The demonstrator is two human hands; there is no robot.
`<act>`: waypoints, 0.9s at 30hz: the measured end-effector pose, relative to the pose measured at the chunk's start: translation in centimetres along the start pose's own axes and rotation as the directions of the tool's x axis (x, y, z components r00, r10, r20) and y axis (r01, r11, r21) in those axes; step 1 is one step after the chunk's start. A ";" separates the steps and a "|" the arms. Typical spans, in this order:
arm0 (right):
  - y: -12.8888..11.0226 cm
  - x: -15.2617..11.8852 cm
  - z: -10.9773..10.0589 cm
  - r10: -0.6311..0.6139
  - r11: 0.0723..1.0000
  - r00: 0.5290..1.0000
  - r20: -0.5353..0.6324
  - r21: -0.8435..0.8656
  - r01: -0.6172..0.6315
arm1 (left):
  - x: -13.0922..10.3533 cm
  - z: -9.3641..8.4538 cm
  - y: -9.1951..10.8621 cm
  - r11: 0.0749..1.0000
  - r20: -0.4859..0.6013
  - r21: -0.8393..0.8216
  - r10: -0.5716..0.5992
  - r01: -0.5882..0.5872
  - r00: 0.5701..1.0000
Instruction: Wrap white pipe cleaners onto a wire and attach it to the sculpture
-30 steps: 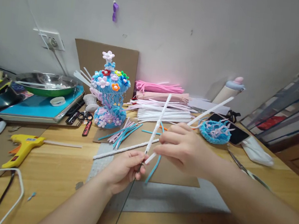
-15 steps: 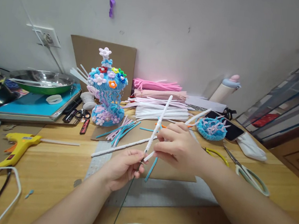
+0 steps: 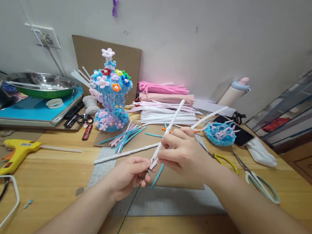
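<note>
My left hand [image 3: 128, 176] pinches a thin dark green wire [image 3: 126, 215] whose upper part is wrapped in white pipe cleaner [image 3: 176, 115]. The wire slants up and away from me, its bare end running down toward my lap. My right hand [image 3: 187, 152] has its fingers closed around the lower wrapped part, on a white pipe cleaner whose loose tail [image 3: 211, 117] sticks out behind the hand. Beyond my left hand, another white-wrapped stick [image 3: 126, 154] lies on the table. Blue pipe cleaner pieces [image 3: 157, 177] lie under my hands.
A blue flowered pipe-cleaner carousel [image 3: 111, 89] stands left of pink and white pipe cleaner bundles [image 3: 165, 97]. A yellow glue gun [image 3: 18, 152] lies at left. Right are a blue round piece [image 3: 219, 134], yellow-handled pliers [image 3: 226, 162], scissors [image 3: 261, 185] and a bottle [image 3: 233, 94].
My right hand has moved slightly, bringing the white pipe cleaner's end against the wire near my left fingers. The wrapped top has tilted a little to the right.
</note>
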State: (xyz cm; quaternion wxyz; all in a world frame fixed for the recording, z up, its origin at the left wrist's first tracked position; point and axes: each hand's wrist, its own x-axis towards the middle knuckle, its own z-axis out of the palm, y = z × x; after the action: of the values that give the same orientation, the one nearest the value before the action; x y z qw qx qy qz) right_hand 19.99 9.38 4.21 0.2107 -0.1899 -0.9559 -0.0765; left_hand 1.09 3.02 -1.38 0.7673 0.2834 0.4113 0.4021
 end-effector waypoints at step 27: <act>-1.3 -1.2 0.2 0.012 0.999 0.980 -0.197 -0.039 -0.020 | -1.0 1.5 0.7 0.991 -0.059 0.064 0.119 -0.115 0.991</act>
State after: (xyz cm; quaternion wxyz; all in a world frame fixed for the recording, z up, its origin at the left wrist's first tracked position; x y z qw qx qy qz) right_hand 20.40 7.82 3.40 0.3006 -0.1933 -0.9271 -0.1126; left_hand 1.79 2.35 0.35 0.7204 0.3174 0.4296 0.4424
